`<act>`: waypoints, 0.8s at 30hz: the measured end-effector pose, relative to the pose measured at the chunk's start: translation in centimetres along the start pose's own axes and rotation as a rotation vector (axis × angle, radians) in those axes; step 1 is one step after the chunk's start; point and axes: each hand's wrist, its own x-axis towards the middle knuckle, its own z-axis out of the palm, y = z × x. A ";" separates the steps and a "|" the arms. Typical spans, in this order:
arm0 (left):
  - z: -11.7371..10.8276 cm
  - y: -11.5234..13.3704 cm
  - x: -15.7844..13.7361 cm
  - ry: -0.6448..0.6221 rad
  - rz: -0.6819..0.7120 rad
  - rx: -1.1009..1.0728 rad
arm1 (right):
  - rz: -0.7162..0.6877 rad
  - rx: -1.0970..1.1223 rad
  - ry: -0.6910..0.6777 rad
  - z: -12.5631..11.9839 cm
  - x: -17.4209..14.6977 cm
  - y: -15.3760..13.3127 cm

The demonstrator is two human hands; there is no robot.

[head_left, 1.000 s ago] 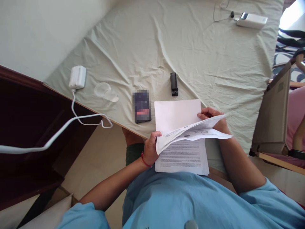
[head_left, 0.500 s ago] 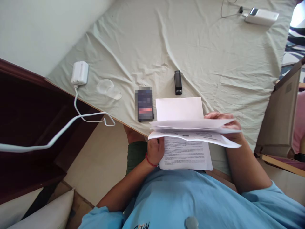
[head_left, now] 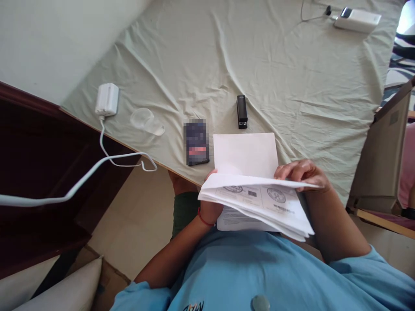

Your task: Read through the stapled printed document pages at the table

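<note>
A sheaf of printed papers (head_left: 282,207) with round stamps on one page is raised and fanned between my hands. My right hand (head_left: 303,173) pinches the top sheet at its right edge, fingers curled over it. At the left edge, my left hand (head_left: 211,211) grips the sheaf; most of its fingers are hidden beneath the pages. Under the sheaf lies a blank white sheet (head_left: 245,153), with a text-covered page (head_left: 241,219) showing nearer my body. Just beyond the blank sheet is a black stapler (head_left: 242,112). A phone (head_left: 197,142), its screen blurred out, rests left of the paper.
A white charger (head_left: 107,99) with a cable and a clear plastic container (head_left: 142,118) lie near the left table edge. At the far right is a white power bank (head_left: 357,20) with a cord. A brown chair back (head_left: 379,151) stands to the right.
Lifted pages have dropped towards my body, fanning lower over the text page and exposing more stamps. My right hand now holds one top sheet's edge, its fingers more visible.
</note>
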 end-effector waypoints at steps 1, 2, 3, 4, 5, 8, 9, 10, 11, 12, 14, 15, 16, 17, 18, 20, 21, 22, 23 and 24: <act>-0.2 0.3 0.0 -0.020 -0.011 0.008 | 0.034 0.000 0.141 0.1 -0.3 0.1; -0.3 0.5 0.0 -0.041 -0.026 0.021 | 0.063 0.005 0.298 0.3 -0.4 0.2; -0.4 0.8 0.0 -0.057 -0.046 0.033 | 0.084 0.015 0.449 0.4 -0.5 0.3; -0.5 1.0 0.0 -0.066 -0.069 0.040 | 0.093 0.026 0.571 0.5 -0.5 0.4; -0.5 1.2 0.0 -0.074 -0.089 0.042 | 0.092 0.034 0.650 0.5 -0.3 0.5; -0.4 1.5 0.0 -0.081 -0.104 0.022 | 0.064 -0.003 0.716 0.7 0.6 0.8; -0.3 1.5 0.0 -0.079 -0.098 0.020 | 0.064 -0.038 0.722 0.8 0.9 1.0; -0.3 1.5 0.0 -0.077 -0.091 0.018 | 0.071 -0.085 0.732 0.9 1.2 1.1; -0.3 1.5 -0.1 -0.078 -0.085 0.015 | 0.086 -0.144 0.750 1.0 1.4 1.3; -0.3 1.4 -0.1 -0.080 -0.081 0.006 | 0.104 -0.210 0.776 1.1 1.5 1.4; -0.4 1.3 -0.3 -0.090 -0.080 -0.037 | 0.130 -0.338 0.842 1.1 1.6 1.7; -0.5 1.2 -0.4 -0.098 -0.079 -0.067 | 0.133 -0.388 0.873 1.1 1.6 1.8; -0.6 1.1 -0.5 -0.105 -0.077 -0.096 | 0.131 -0.425 0.900 1.0 1.5 1.9; -0.7 1.1 -0.6 -0.110 -0.075 -0.121 | 0.130 -0.454 0.921 0.9 1.5 2.0; -0.8 1.0 -0.7 -0.114 -0.072 -0.139 | 0.131 -0.480 0.935 0.8 1.4 2.1; -1.0 1.1 -1.1 -0.124 -0.067 -0.150 | 0.132 -0.526 0.952 0.7 1.4 2.0; -1.1 1.2 -1.2 -0.130 -0.064 -0.146 | 0.137 -0.542 0.953 0.7 1.4 1.9; -1.2 1.3 -1.4 -0.138 -0.059 -0.139 | 0.148 -0.547 0.949 0.8 1.5 1.8; -1.3 1.5 -1.5 -0.146 -0.050 -0.133 | 0.165 -0.541 0.943 1.0 1.5 1.6; -1.4 1.6 -1.7 -0.153 -0.040 -0.131 | 0.186 -0.525 0.934 1.2 1.6 1.4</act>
